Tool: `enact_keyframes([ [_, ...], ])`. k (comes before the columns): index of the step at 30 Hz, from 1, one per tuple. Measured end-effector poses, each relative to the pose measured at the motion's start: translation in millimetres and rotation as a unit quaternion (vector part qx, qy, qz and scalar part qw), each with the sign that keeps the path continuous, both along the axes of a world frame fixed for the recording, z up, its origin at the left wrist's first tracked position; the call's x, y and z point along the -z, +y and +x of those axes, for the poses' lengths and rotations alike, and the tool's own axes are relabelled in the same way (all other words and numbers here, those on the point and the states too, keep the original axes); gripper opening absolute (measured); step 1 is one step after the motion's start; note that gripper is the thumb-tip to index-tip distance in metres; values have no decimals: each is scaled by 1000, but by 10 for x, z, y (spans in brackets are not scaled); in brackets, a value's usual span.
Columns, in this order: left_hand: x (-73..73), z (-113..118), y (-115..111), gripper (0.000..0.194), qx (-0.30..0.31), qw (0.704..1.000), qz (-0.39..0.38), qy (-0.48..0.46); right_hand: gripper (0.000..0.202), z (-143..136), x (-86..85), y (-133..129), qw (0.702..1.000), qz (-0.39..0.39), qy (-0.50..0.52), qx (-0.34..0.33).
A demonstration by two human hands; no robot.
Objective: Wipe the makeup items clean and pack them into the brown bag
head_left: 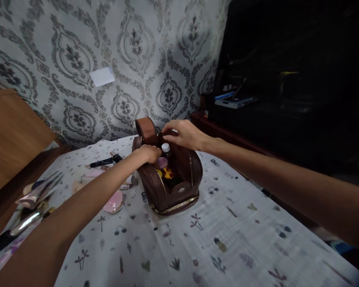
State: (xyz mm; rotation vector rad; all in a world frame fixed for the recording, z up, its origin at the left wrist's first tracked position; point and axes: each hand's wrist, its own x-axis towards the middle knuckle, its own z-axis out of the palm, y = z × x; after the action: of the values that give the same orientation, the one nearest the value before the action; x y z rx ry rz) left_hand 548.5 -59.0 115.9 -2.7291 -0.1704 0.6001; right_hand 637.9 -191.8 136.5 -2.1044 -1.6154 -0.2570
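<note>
A brown leather bag (179, 199) with a gold zipper stands open on the patterned white cloth (179, 247). Inside it are a bottle with a white cap (165, 148), a round pink item (162, 162) and an amber item (168, 173). My left hand (149, 153) reaches over the bag's left edge, its fingers bent down and their tips hidden inside. At the back edge, near the brown handle (146, 129), my right hand (184, 133) has its thumb and fingers on the rim, curved and somewhat apart; what they pinch is too small to make out.
Left of the bag lie a round pink compact (114, 201), a black tube (101, 162) and several other cosmetics, partly behind my left forearm. A wooden headboard (14, 135) stands at the left. A dark red furniture edge (215, 127) runs along the right, below a dark screen-like surface.
</note>
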Motion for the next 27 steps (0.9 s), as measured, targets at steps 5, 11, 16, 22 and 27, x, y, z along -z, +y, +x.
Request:
enact_keyframes([
  [5, -191, -80, 17, 36, 55, 993, -59, -85, 40, -17, 309, -304, 968, 165, 185, 43],
  [11, -316, -321, 89, 27, 70, 942, -187, -271, 53, -156, 688, -514, 960, 157, 220, 73],
  [16, -328, -333, 86, 23, 32, 920, -182, -345, 33, -269, 253, -333, 994, 70, -49, 65],
  [22, -332, -264, 25, 35, -35, 969, -35, -243, 30, -375, -89, 252, 958, -239, -157, 4],
  [27, -288, -180, 27, 41, -53, 987, -8, -154, 28, -315, 76, 370, 944, -281, -174, 2],
])
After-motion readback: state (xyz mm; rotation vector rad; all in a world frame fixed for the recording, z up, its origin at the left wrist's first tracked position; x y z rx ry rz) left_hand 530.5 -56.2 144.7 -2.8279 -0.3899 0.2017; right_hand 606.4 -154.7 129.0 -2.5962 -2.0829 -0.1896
